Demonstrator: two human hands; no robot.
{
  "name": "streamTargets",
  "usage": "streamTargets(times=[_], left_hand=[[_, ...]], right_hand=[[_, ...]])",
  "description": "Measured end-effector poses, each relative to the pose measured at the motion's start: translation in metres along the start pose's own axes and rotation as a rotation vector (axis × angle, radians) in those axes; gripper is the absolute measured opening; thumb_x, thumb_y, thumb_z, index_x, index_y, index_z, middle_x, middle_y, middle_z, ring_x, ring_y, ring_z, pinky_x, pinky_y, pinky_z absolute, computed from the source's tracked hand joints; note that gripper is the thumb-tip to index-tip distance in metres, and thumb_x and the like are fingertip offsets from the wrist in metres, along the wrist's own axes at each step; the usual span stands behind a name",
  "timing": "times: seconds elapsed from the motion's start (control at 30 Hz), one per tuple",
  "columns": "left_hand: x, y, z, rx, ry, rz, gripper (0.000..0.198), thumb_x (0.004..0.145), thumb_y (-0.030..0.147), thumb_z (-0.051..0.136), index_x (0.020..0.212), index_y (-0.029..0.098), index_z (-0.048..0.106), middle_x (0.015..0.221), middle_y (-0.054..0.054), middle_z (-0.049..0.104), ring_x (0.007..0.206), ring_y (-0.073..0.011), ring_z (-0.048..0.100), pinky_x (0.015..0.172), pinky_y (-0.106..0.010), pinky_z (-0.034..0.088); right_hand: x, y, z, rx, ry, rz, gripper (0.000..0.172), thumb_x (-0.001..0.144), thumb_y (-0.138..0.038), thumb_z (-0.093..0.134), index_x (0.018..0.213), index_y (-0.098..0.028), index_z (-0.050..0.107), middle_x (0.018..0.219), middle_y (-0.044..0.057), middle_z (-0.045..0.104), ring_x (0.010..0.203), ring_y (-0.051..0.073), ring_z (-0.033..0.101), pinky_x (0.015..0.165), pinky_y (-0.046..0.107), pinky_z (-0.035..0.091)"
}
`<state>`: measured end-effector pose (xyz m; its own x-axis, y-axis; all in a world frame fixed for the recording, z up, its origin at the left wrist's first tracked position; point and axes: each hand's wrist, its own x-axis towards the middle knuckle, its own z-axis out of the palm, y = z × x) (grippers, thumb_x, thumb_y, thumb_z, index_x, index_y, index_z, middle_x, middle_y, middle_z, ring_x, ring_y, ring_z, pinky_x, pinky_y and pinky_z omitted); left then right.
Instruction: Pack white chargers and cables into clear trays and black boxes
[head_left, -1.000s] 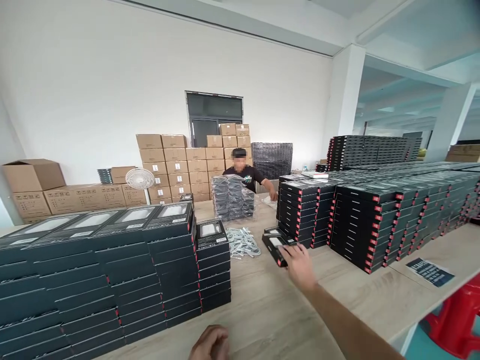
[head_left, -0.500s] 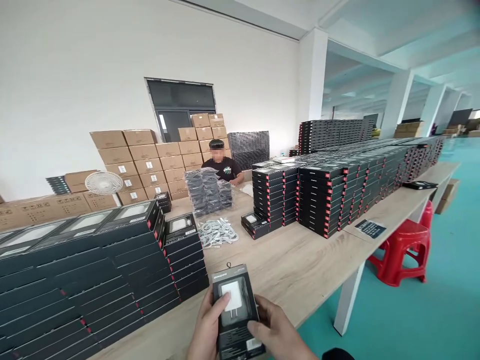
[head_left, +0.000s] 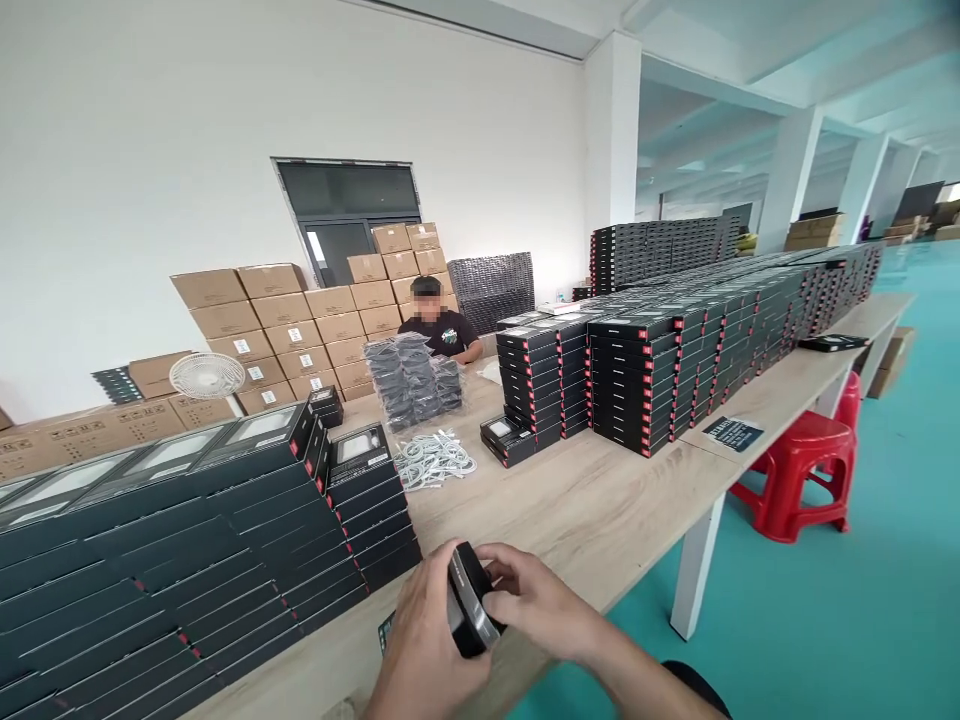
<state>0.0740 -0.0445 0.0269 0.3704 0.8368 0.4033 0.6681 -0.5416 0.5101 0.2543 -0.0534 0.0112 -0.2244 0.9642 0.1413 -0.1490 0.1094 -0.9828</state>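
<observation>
Low at the front, a black charger box (head_left: 469,600) is turned with one narrow end toward me. My left hand (head_left: 431,635) is wrapped round its left side, closed on it. On the other side my right hand (head_left: 529,600) grips the box near that end, thumb and fingers bent against it. A grey strip shows between two black parts at the end; whether a flap stands open I cannot tell. The box's window face is turned away. Left of my hands rises a stack of like black boxes (head_left: 375,515).
White cables (head_left: 435,460) lie coiled on the wooden table (head_left: 547,510), before grey plastic-wrapped pieces (head_left: 412,380). A co-worker (head_left: 442,325) sits behind these. Long rows of black boxes (head_left: 622,390) stand right, beside a dark printed card (head_left: 733,434). A red stool (head_left: 802,465) stands beyond the table edge.
The box has been turned from window face up to end-on between my hands. My left hand has come over its side, and my right hand has moved up to its end.
</observation>
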Motion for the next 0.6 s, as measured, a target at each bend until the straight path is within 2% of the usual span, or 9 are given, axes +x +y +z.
streamTargets(times=[0.07,0.1,0.27,0.33,0.4,0.47,0.53,0.6], left_hand=[[0.000,0.003,-0.001,0.071,-0.062,0.098,0.074,0.065,0.014,0.062,0.136,0.024,0.043,0.124,-0.014,0.063,0.116,-0.0346,0.059,0.100,-0.051,0.046],[0.000,0.005,-0.002,0.094,-0.085,0.134,0.074,0.064,0.012,0.061,0.135,0.024,0.044,0.123,-0.013,0.064,0.116,-0.0346,0.059,0.101,-0.052,0.044],[0.003,0.009,-0.006,0.138,-0.125,0.218,0.077,0.062,0.010,0.059,0.136,0.025,0.046,0.124,-0.011,0.063,0.121,-0.0345,0.057,0.113,-0.058,0.033],[0.003,0.007,-0.008,0.109,-0.129,0.199,0.078,0.062,0.013,0.062,0.138,0.025,0.044,0.126,-0.012,0.063,0.121,-0.0345,0.057,0.109,-0.054,0.039],[0.003,0.002,-0.011,0.068,-0.137,0.157,0.079,0.063,0.016,0.064,0.139,0.026,0.043,0.129,-0.013,0.062,0.119,-0.0343,0.059,0.101,-0.047,0.048],[0.002,-0.003,-0.011,0.065,-0.132,0.112,0.078,0.063,0.018,0.065,0.138,0.025,0.044,0.129,-0.013,0.062,0.117,-0.0343,0.060,0.095,-0.044,0.051],[0.002,-0.007,-0.009,0.106,-0.102,0.089,0.076,0.062,0.015,0.063,0.136,0.024,0.046,0.127,-0.013,0.062,0.117,-0.0342,0.059,0.097,-0.047,0.050],[0.002,-0.009,-0.004,0.152,-0.069,0.095,0.078,0.061,0.012,0.061,0.136,0.022,0.046,0.128,-0.014,0.061,0.120,-0.0347,0.057,0.100,-0.050,0.046]], right_hand=[[0.003,-0.004,0.000,-0.074,-0.058,0.002,0.046,0.063,-0.011,0.059,0.107,-0.021,0.068,0.090,-0.001,0.069,0.077,0.016,0.062,0.068,0.026,0.046],[0.005,-0.003,0.001,-0.098,-0.048,0.004,0.045,0.061,-0.010,0.058,0.103,-0.021,0.067,0.088,-0.001,0.069,0.075,0.016,0.061,0.065,0.025,0.044],[0.011,0.018,0.012,-0.156,0.153,-0.048,0.034,0.056,-0.010,0.057,0.089,-0.020,0.062,0.080,-0.001,0.067,0.075,0.017,0.061,0.061,0.024,0.043],[0.015,0.025,0.011,-0.087,0.184,-0.017,0.030,0.059,-0.014,0.054,0.087,-0.021,0.059,0.068,-0.003,0.062,0.063,0.015,0.058,0.055,0.024,0.041],[0.017,0.028,0.007,0.033,0.173,0.046,0.034,0.061,-0.018,0.050,0.095,-0.021,0.055,0.064,-0.005,0.058,0.050,0.013,0.054,0.051,0.025,0.040],[0.015,0.026,0.001,0.107,0.197,0.021,0.040,0.065,-0.021,0.050,0.105,-0.022,0.051,0.075,-0.003,0.062,0.052,0.013,0.058,0.055,0.027,0.045],[0.011,0.020,-0.002,0.049,0.249,-0.072,0.041,0.067,-0.021,0.054,0.108,-0.024,0.052,0.096,0.002,0.062,0.071,0.015,0.065,0.065,0.029,0.049],[0.007,0.013,-0.002,-0.066,0.258,-0.093,0.044,0.066,-0.019,0.061,0.110,-0.024,0.054,0.106,0.003,0.059,0.084,0.017,0.063,0.069,0.028,0.048]])
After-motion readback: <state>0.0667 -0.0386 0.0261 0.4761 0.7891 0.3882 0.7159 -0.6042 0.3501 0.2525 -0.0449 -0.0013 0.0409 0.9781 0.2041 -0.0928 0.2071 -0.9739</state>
